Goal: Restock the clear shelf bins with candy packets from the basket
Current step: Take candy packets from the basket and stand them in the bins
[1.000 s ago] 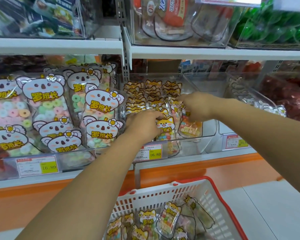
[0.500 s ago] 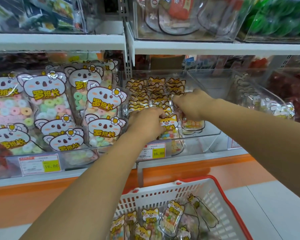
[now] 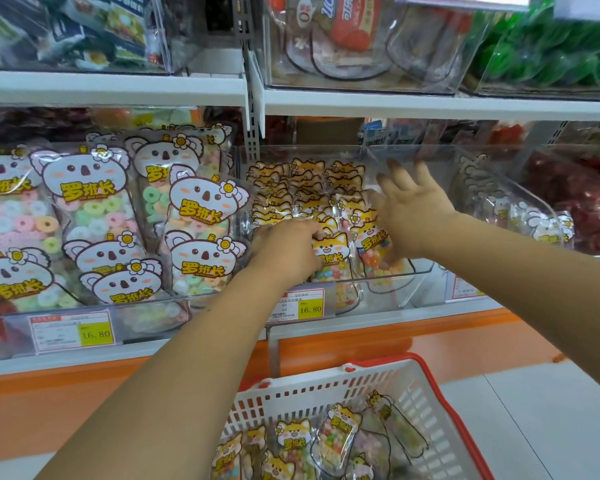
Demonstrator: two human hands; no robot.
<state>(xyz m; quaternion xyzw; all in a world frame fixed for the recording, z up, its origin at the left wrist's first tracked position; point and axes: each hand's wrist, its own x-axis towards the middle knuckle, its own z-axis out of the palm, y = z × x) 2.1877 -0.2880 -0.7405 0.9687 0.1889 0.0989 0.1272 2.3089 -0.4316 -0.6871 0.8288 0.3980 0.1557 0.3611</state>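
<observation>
Nearest me sits the basket point(image 3: 440, 403), white with a red rim, low on the right, and I can see several fox-faced candy packets point(image 3: 333, 441) lying loose in it, so there is more to shelve. Above it my two forearms reach up to the middle clear bin point(image 3: 420, 271) on the shelf. My left hand point(image 3: 284, 247) is curled narrow on the front row of fox packets, fingers closed on the top of the front packet point(image 3: 331, 258), holding the row upright as far as I can judge. My right hand point(image 3: 409, 216) is spread wide and blurred, holding nothing, its palm just beside the rightmost front packet point(image 3: 374, 244). To do this step well I would keep the left hand bracing the row and use the flat right palm to press the new packets back and square, faces forward. The bin's right half looks bare, so there is room to start another column there; I must mind its clear front wall and right side wall, hard to see, and the upper shelf edge point(image 3: 430, 103) over the back rows. The koala packets point(image 3: 201, 233) crowd the left side.
</observation>
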